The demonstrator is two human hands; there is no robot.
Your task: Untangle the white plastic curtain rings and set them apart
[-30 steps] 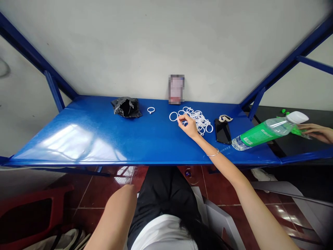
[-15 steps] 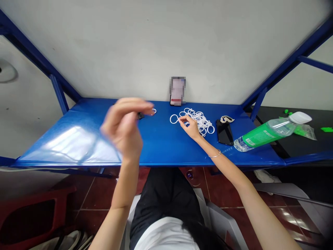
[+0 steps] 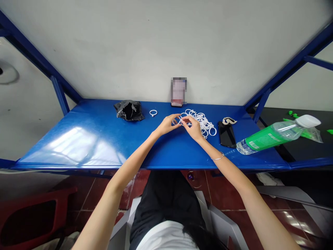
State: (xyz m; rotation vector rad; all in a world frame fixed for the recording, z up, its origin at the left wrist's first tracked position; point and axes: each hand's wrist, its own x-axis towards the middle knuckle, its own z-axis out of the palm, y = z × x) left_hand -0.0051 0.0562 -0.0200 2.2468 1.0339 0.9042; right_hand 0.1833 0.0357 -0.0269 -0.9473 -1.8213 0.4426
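Between my two hands is a white ring (image 3: 175, 121), a thin plastic hoop with a small knob. My left hand (image 3: 167, 125) curls its fingers and thumb round the ring's left side. My right hand (image 3: 191, 127) pinches the ring's right side. Just behind and right of my right hand lies a heap of similar white rings (image 3: 205, 122); part of it is covered by that hand. One more white ring (image 3: 153, 113) lies alone on the blue table (image 3: 99, 139), left of my hands.
A crumpled black plastic bag (image 3: 129, 110) gapes at the back left. A phone (image 3: 178, 92) leans on the wall. To the right lie a dark phone (image 3: 225, 134), a cream strap-like item (image 3: 229, 121) and a tilted-looking water bottle (image 3: 275, 135) with a green label.
My left hand has come down from its raised, blurred position and moved right to the ring in my right hand. The black bag, mostly covered before, now shows.
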